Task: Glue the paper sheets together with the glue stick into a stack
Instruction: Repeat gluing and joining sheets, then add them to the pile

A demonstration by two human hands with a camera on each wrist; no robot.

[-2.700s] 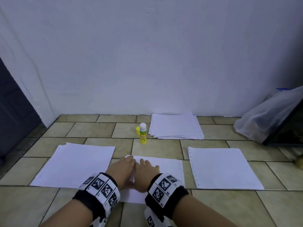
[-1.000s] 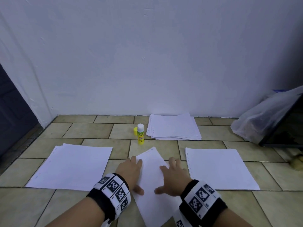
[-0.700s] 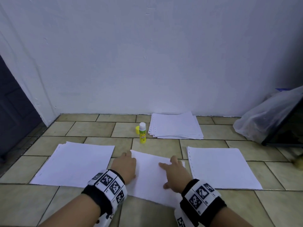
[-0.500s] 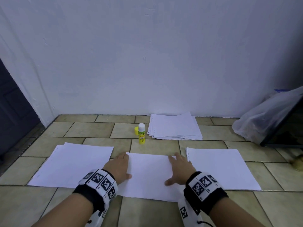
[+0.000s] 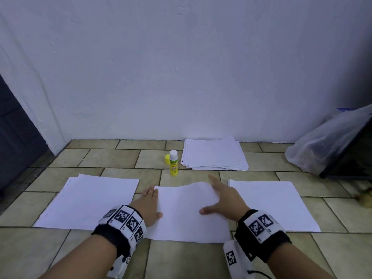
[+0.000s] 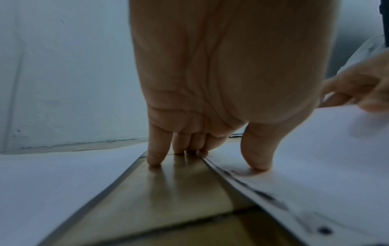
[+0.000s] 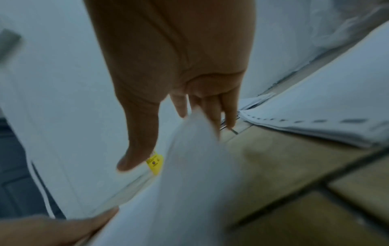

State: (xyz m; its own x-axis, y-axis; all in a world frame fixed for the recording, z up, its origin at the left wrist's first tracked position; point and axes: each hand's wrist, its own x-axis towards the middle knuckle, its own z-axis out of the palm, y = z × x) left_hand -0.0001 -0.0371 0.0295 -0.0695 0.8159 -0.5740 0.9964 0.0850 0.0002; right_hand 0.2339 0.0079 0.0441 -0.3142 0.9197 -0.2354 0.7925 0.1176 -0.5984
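A white centre sheet (image 5: 187,216) lies on the tiled floor between two paper piles. My left hand (image 5: 154,202) rests at its left edge, the fingers (image 6: 154,158) straight on the tile and the thumb pressing the centre sheet (image 6: 315,158). My right hand (image 5: 211,195) is at the sheet's far right corner with straight fingers; there the centre sheet (image 7: 189,174) bulges up against the fingers (image 7: 212,116). The yellow glue stick (image 5: 173,163) stands uncapped beyond the sheet, also seen as the glue stick (image 7: 155,164) past my thumb. Its yellow cap (image 5: 166,159) lies behind it.
A left paper pile (image 5: 88,202) and a right paper pile (image 5: 267,204) flank the centre sheet. A fanned stack of sheets (image 5: 214,156) lies against the white wall. A plastic bag (image 5: 330,141) and a dark frame (image 5: 354,158) sit far right, a dark door (image 5: 16,137) far left.
The centre sheet was turned from a slant to square between the piles. My hands slid apart to its side edges. Now its far right corner bulges up by my right fingers.
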